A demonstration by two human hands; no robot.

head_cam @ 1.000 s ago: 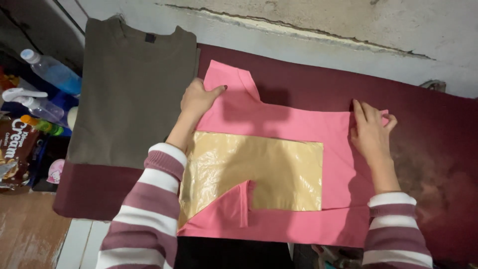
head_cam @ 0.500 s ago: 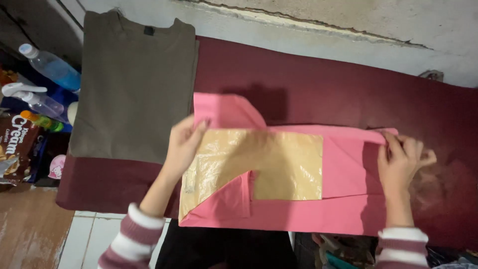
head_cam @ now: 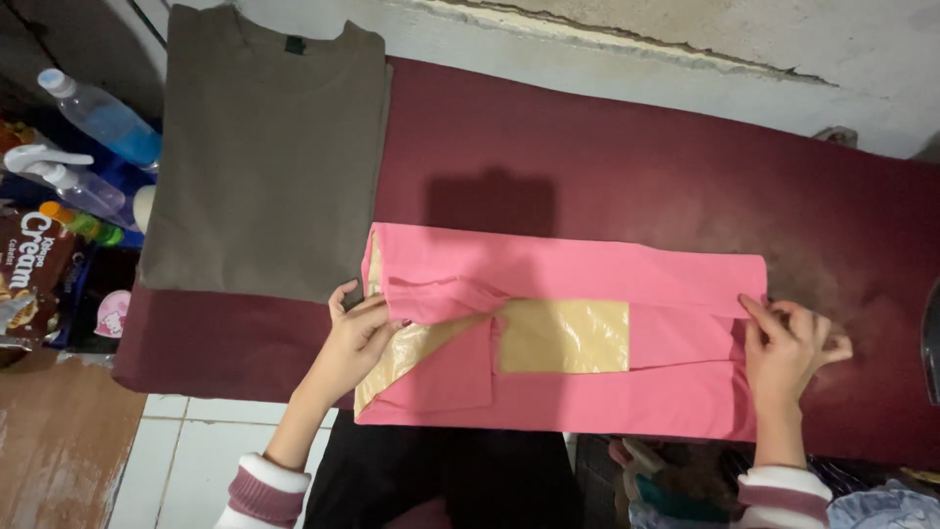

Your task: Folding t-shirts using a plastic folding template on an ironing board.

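Pink shirt [head_cam: 587, 323] lies folded into a long band across the near part of the dark red surface [head_cam: 636, 167], with a tan cardboard sheet [head_cam: 563, 336] showing through the gap in its middle. Your left hand [head_cam: 354, 338] presses on the left end of the garment, fingers curled over a folded edge and pinching the fabric where the cardboard pokes out. Your right hand [head_cam: 788, 343] grips the right end, fingers closed on the cloth's edge. Both your sleeves are striped maroon and white. To the far left, just beside the pink shirt, an olive-brown T-shirt [head_cam: 264, 147] lies folded flat on the same surface. Left of that, off the surface, stand a blue bottle [head_cam: 103, 113] and a spray bottle [head_cam: 54, 176].
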